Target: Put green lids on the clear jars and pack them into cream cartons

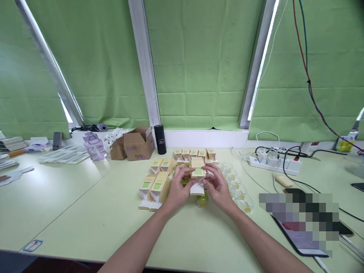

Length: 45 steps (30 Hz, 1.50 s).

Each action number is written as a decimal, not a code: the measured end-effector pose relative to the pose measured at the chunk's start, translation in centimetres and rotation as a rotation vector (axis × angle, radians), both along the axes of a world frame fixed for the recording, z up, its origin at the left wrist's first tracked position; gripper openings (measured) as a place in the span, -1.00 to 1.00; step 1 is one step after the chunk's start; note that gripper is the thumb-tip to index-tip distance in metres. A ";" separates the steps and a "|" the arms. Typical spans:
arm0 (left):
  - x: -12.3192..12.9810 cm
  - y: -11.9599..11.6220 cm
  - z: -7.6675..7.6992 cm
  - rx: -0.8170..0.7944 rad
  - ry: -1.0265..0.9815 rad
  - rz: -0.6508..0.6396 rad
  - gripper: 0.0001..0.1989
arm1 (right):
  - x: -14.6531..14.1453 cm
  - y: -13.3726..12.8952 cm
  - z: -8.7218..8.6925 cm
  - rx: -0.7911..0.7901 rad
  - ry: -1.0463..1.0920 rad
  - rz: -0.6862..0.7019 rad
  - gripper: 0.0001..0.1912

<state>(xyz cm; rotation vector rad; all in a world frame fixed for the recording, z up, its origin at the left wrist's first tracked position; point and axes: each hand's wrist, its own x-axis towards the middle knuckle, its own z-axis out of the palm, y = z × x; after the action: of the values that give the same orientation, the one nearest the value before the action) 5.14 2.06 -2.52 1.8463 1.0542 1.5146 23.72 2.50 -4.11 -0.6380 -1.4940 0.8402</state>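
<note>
Between my two hands is a small cream box with a green label (pixel 198 172), its white flap hanging open toward me. My left hand (pixel 179 185) grips its left side and my right hand (pixel 217 184) its right side, fingers bent round it. Just below the box, a small green container (pixel 202 200) stands on the table. More cream boxes with open flaps (pixel 156 186) stand to the left of my left hand, and a row of similar boxes (pixel 194 153) is behind. Right of my right hand are several clear plastic cups (pixel 241 195).
A power strip (pixel 274 165) with cables lies at the right, near a tablet (pixel 304 235). Behind stand a cardboard box (pixel 139 146), a black cylinder (pixel 160 139) and a purple bottle (pixel 94 146). White sheets (pixel 66 154) lie at the left on the table (pixel 85 212).
</note>
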 end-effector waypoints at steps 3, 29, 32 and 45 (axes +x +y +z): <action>0.0 0.0 -0.1 0.011 0.001 -0.001 -0.74 | -0.1 0.0 -0.1 0.006 -0.008 -0.019 -0.63; -0.4 -0.8 0.3 0.022 0.112 -0.202 -0.19 | 0.1 0.5 -0.1 0.020 -0.008 -0.135 -0.67; -0.4 -0.9 0.4 0.039 0.089 -0.182 -0.32 | 0.0 0.5 -0.2 0.018 -0.011 -0.125 -0.67; -0.4 -0.7 0.5 -0.006 -0.037 -0.195 -0.46 | -0.1 -0.1 -0.2 0.007 -0.014 -0.014 -0.63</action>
<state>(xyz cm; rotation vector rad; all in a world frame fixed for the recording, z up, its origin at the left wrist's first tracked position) 4.76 1.40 -2.05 1.8515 0.8338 1.4234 23.66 2.43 -4.27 -0.6498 -1.5026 0.8209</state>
